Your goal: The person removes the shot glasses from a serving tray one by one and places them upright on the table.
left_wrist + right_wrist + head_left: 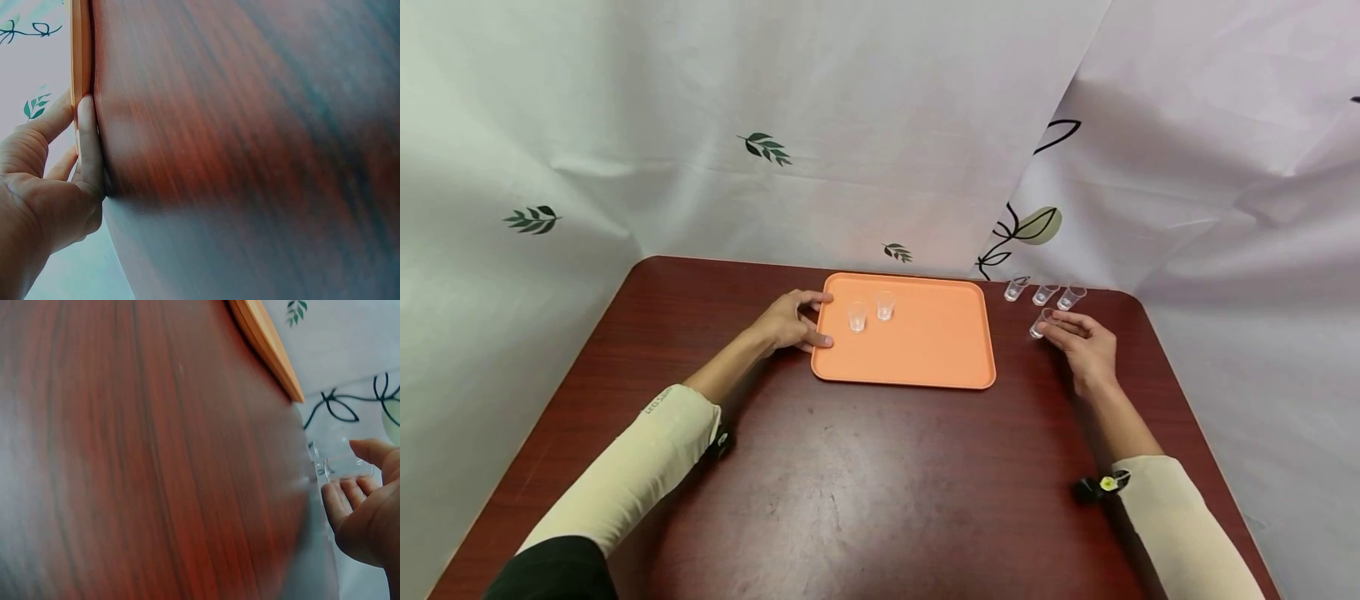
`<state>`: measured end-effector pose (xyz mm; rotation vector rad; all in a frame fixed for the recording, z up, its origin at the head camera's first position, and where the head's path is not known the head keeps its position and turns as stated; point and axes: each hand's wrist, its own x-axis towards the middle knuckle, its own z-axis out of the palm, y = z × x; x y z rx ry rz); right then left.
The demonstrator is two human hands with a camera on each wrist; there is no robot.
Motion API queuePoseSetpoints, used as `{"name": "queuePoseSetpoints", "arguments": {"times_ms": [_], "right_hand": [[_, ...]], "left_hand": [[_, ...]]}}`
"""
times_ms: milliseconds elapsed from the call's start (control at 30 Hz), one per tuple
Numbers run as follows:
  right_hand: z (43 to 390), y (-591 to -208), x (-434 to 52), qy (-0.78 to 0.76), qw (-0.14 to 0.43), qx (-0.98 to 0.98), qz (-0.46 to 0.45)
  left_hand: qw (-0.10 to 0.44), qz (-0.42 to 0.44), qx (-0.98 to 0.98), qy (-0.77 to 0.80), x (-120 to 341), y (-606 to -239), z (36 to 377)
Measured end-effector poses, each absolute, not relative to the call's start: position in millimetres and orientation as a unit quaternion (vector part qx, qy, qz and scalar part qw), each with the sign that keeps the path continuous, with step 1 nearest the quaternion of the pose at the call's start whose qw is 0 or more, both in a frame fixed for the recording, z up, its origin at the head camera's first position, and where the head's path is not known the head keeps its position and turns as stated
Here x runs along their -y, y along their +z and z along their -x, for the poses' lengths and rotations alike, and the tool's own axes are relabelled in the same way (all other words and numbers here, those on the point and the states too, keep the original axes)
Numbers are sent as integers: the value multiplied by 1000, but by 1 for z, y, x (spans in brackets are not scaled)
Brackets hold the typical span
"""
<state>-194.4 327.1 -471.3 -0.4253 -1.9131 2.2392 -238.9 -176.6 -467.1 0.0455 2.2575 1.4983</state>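
Hung behind and at both sides: pale cloth sheets (880, 125) printed with leaf sprigs.

Below, dark red wood-grain bench (880, 483), rounded at the far corners. Carries everything listed.

Centred toward the far edge: orange tray (925, 358), flat on the bench, long side facing the person.

At the tray's left short edge: left hand (790, 323). Grips the rim, thumb (87, 144) pressed along the edge, index finger over the top; remaining fingers curled behind, as seen from the left wrist.

Right of the tray, well apart from it: right hand (1086, 346). Reaches forward with fingers (350, 495) lightly curved and close together, thumb opposed, pinching the near cup (1041, 322) between them. Blurred in the right wrist view, so firmness of contact not confirmed.

On the tray, left half, toward the far rim: two clear cups (857, 317) (885, 305), upright, near each other but not touching.

On the bench beyond the right hand, just off the tray's far right corner: row of three clear cups (1016, 288) (1045, 293) (1071, 297), side by side.

Status, judged from positions: two of six cups on the tray, one at the fingertips and not lifted, three untouched on the bench. Roughly a third complete.
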Motion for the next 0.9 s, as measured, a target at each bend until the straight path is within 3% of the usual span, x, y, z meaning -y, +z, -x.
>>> {"name": "queuePoseSetpoints", "arguments": {"times_ms": [400,900], "right_hand": [[196,-477,-357,755,126,617,180],[203,-477,-374,775,140,581,208]], "left_hand": [[213,-15,-817,535,176,-467,239],[214,-13,-818,533,176,-466,239]]}}
